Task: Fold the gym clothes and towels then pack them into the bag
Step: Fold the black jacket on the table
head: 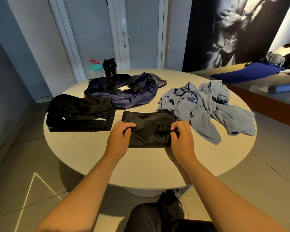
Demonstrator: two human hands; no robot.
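Note:
A black garment (pixel 148 129), partly folded, lies on the round white table (pixel 141 166) in front of me. My left hand (pixel 120 138) pinches its left edge and my right hand (pixel 181 137) pinches its right edge, both with curled fingers. To the left rests a folded black garment (pixel 80 113). Behind it lies the navy bag (pixel 124 91) with black straps, slack and flat. At the right sits a crumpled heap of light blue towels (pixel 206 106).
A teal-lidded shaker (pixel 95 69) and a black shaker bottle (pixel 109 66) stand at the table's far edge. A low bench at the right carries a blue mat (pixel 246 72), a blue roller (pixel 280 88) and a cat (pixel 288 56). My knee (pixel 157 216) is under the near edge.

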